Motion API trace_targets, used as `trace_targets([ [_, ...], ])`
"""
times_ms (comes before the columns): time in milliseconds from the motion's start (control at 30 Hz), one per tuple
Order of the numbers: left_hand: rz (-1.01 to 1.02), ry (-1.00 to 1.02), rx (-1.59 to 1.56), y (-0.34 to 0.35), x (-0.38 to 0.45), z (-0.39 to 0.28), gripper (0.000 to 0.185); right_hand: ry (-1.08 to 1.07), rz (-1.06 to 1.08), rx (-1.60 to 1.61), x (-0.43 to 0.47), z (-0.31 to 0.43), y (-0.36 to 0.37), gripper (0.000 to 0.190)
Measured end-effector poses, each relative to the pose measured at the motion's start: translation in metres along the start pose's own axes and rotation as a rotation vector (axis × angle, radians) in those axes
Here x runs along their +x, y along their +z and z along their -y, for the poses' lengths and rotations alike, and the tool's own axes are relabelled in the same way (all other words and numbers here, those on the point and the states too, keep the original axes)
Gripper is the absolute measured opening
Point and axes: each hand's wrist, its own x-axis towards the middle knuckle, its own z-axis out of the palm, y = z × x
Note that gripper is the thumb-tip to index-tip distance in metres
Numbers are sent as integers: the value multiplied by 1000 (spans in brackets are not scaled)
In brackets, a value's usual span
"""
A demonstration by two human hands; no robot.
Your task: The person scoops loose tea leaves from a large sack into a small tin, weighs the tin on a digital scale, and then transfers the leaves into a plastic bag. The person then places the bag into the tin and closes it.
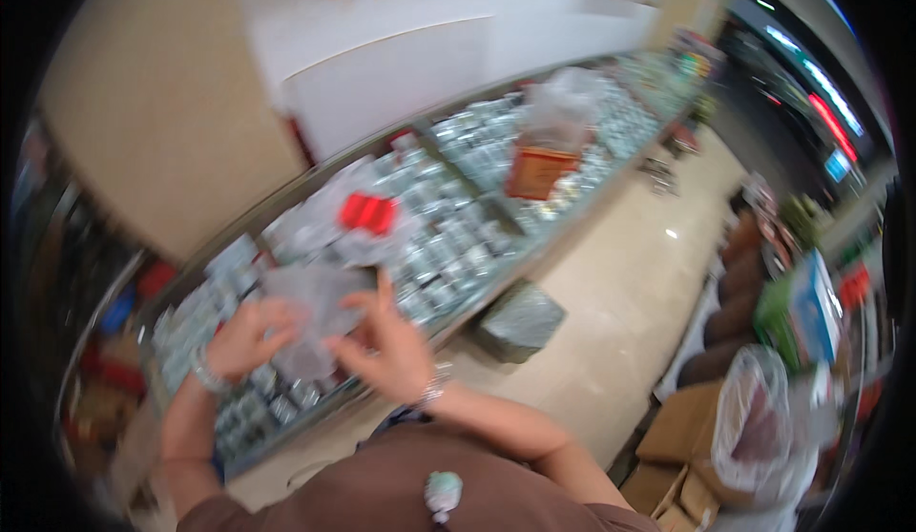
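A translucent plastic bag (pixel 311 342) is held up between my two hands, over a glass display counter (pixel 458 335). My left hand (pixel 247 339) has its fingers curled at the bag's left side. On the other side, my right hand (pixel 393 353) has its thumb and fingers spread at the bag's edge, with one finger raised; blur hides whether they pinch the plastic. Just beyond the hands, a bright red packet (pixel 368 213) lies on crumpled clear plastic (pixel 315 228). Rows of small, shiny clear-wrapped items (pixel 444 253) fill the counter around them.
Farther along the counter stand an orange-red box (pixel 542 173) and a pale plastic bag (pixel 565 106). A grey-green block (pixel 521 321) sits on the tiled floor (pixel 608 310) beside the counter. Cardboard boxes (pixel 676 425) and a green-and-blue box (pixel 798 310) stand at the right.
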Motion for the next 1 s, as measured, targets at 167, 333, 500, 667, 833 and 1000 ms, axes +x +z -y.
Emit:
trace_targets([
  [167,-940,-376,-571,46,-41,2,61,135,-67,57,10,9,-17,47],
  [333,-739,-809,-625,84,-51,6,68,-259,-15,-299,22,33,8,53],
  [500,-601,-727,-897,89,-33,21,34,-188,-10,-696,29,10,28,40],
  [667,-583,-635,-1237,104,-31,45,15,36,-93,-331,7,-37,-3,11],
  [833,-639,-574,-1691,128,-23,75,11,402,-227,126,-8,-86,-6,12],
  [1000,-697,-462,-1667,136,-1,86,29,673,-254,677,-2,-112,-6,18],
])
